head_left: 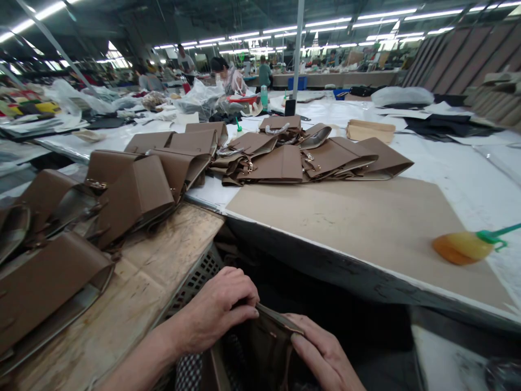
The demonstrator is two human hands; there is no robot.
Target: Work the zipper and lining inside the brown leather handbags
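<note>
Low in the view, in front of the table edge, a dark brown bag piece [271,339] is held by its top edge. My left hand [222,307] is closed on the left end of that edge, thumb against forefinger. Farther right along the same edge, my right hand [319,347] pinches it between thumb and fingers. The lower part of the piece runs out of the picture, and shadow hides much of it. Behind my left hand shows a grey plastic basket [199,277] with a pierced wall.
Brown bag bodies [134,190] crowd the wooden board [158,260] at left; more brown bag pieces [277,163] lie on the white table [472,179]. A beige sheet [345,217] covers its front. A glue bottle [464,247] lies at right. People work farther back.
</note>
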